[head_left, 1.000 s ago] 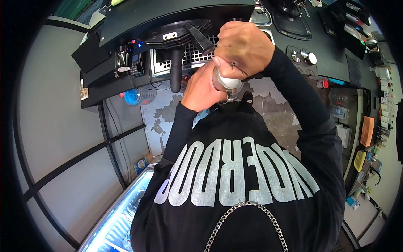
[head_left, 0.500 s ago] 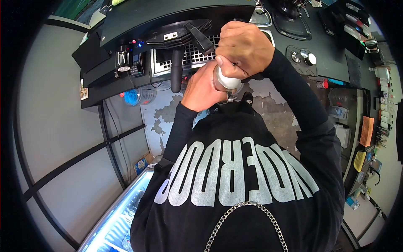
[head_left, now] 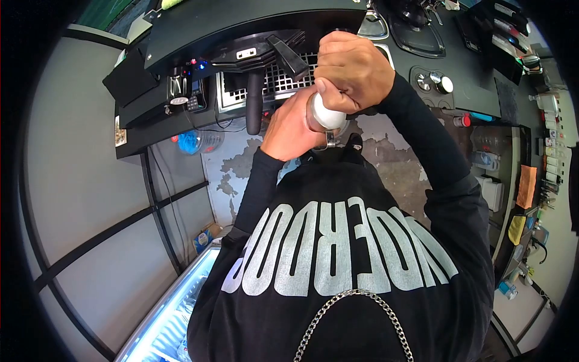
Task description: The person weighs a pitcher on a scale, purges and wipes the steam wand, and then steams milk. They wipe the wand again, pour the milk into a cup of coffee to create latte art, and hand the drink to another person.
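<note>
My left hand (head_left: 292,127) is wrapped round the side of a metal milk pitcher (head_left: 330,140). White milk (head_left: 329,116) shows at its mouth, and its small handle faces my body. Above and against the rim, my right hand (head_left: 353,69) is closed in a fist, thumb lowered toward the milk. Whatever its fingers grip is hidden beneath them. Both hands are in front of the coffee machine (head_left: 253,24). A portafilter handle (head_left: 255,102) juts toward me just left of my left hand.
The drip tray grid (head_left: 277,80) lies under the machine. To the right, metal tampers (head_left: 445,84) rest on the counter. Farther back is a scale-like black tray (head_left: 419,39). A lit fridge (head_left: 172,314) stands low at the left, and a plastic bottle (head_left: 205,141) lies beneath the counter.
Almost nothing differs. My right hand has shifted very slightly, while my left hand and the pitcher stay in place.
</note>
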